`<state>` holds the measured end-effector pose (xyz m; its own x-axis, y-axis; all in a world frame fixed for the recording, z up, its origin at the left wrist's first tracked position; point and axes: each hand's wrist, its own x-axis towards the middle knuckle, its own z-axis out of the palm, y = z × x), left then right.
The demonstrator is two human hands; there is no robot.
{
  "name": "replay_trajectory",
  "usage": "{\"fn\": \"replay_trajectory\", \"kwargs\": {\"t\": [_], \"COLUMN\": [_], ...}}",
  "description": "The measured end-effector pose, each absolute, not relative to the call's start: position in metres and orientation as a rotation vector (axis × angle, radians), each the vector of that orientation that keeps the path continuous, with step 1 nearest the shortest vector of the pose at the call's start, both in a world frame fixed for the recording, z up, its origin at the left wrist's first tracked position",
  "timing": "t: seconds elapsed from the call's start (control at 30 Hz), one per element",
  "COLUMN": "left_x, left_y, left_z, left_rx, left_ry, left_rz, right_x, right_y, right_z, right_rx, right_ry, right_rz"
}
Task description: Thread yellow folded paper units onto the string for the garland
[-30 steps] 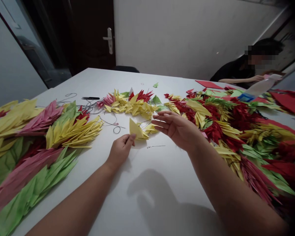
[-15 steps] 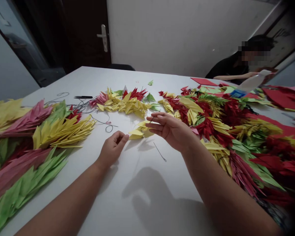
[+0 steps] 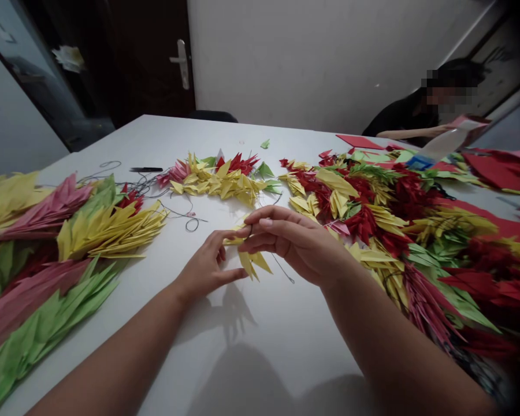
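Note:
Yellow folded paper cranes (image 3: pixel 256 264) on a dark thread (image 3: pixel 283 268) hang just above the white table, between my two hands. Fingers of my left hand (image 3: pixel 205 261) are on the left side of the cranes, with the thumb stretched under them. From the right, my right hand (image 3: pixel 297 240) grips the top of the same cranes, its fingertips pinched together near the thread. Its fingers hide part of the paper. Just beyond lies a bunch of yellow, red and green cranes (image 3: pixel 225 184).
Long bundles of cranes (image 3: pixel 108 234) lie at left, and a large multicoloured heap (image 3: pixel 372 202) at right. Loose dark string (image 3: pixel 145 188) and a black-handled tool (image 3: pixel 146 169) lie at back left. A plastic bottle (image 3: pixel 442 147) is near another person (image 3: pixel 403 112) at far right.
My left hand has moved right and opened its thumb around the yellow cranes. My right hand has closed on them, and they are now lifted and turned, points downward.

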<state>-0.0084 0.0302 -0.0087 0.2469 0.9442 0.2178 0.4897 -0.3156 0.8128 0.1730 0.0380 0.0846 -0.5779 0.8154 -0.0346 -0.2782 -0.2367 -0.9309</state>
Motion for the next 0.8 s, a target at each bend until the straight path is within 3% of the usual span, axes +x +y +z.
{"fn": "replay_trajectory", "kwargs": {"t": [0.3,0.63,0.8], "left_x": [-0.0061,-0.0063,-0.0067], "left_y": [0.0278,0.0295,0.0264], "left_z": [-0.0017,-0.0073,-0.0032], "left_rx": [1.728,1.47,1.657], "left_ry": [1.075,1.171,1.287], "left_rz": [0.928,1.105,1.098], "right_x": [0.1747,0.1767,0.1777], "right_y": [0.0393,0.0407,0.042], "right_z": [0.0842,0.0854,0.0885], "right_rx": [-0.785,-0.734,-0.745], "right_ry": [-1.255,-1.154,-1.033], "right_rz": [1.806,1.822,1.906]}}
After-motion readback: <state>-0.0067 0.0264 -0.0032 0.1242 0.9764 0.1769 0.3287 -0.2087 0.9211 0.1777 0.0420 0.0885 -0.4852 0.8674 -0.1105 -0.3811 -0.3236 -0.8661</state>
